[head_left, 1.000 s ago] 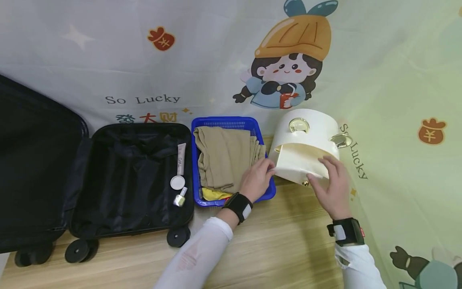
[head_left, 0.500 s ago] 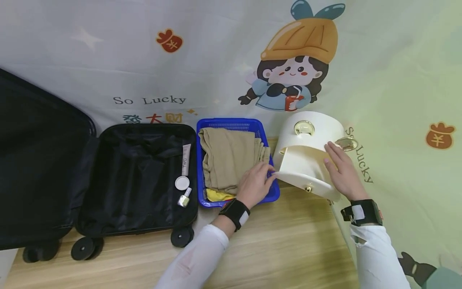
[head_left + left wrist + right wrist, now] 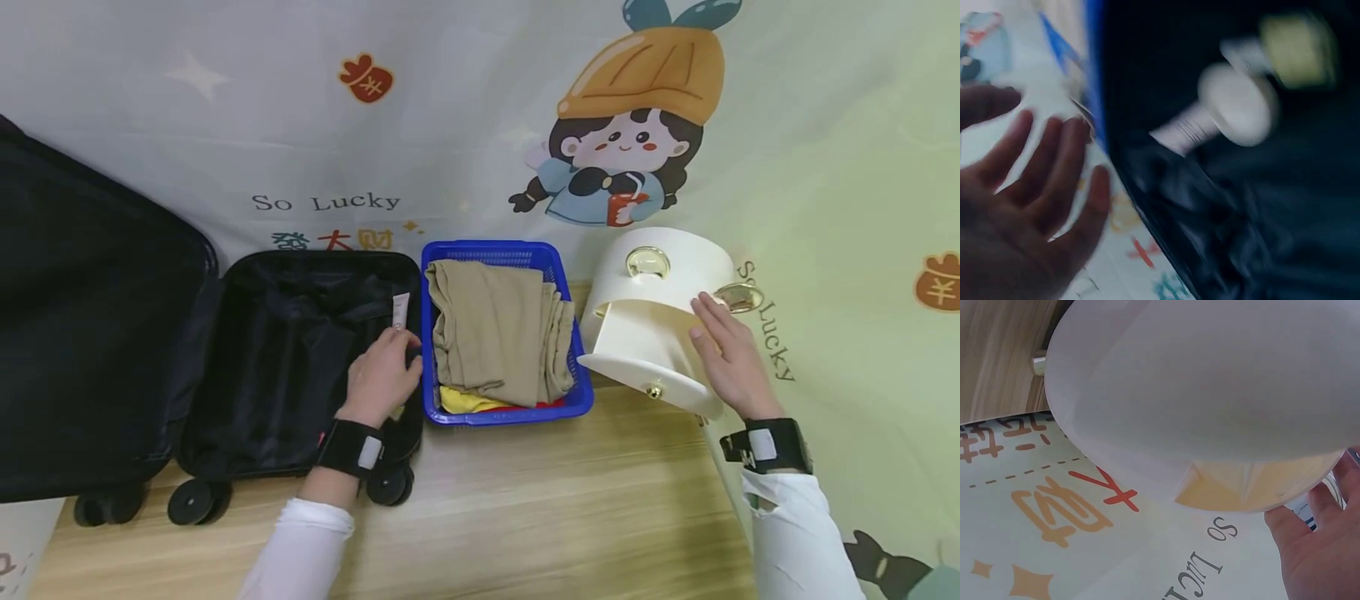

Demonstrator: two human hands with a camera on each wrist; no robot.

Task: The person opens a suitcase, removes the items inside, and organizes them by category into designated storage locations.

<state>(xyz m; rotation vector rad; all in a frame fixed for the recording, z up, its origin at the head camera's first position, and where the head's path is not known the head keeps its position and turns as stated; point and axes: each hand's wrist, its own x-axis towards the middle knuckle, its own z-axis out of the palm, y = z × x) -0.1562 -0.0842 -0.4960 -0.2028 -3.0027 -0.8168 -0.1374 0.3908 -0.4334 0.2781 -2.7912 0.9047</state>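
Pick-up stage, apparently: left hand [image 3: 382, 379], loose and empty, over the cosmetic tube [image 3: 401, 310], round jar [image 3: 1241, 105] and nail-polish bottle [image 3: 1300, 51] in the suitcase [image 3: 262, 392]; right hand [image 3: 735, 358] (straight-fingered, grasping nothing) at the pulled-out drawer [image 3: 630, 375]. Next move probably needs a light pinch.

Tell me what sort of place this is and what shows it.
Probably a staged indoor work area rather than a lived-in room: a cartoon-printed backdrop covers the back and side of a wood-grain surface, where an open black suitcase and a blue basket sit side by side.
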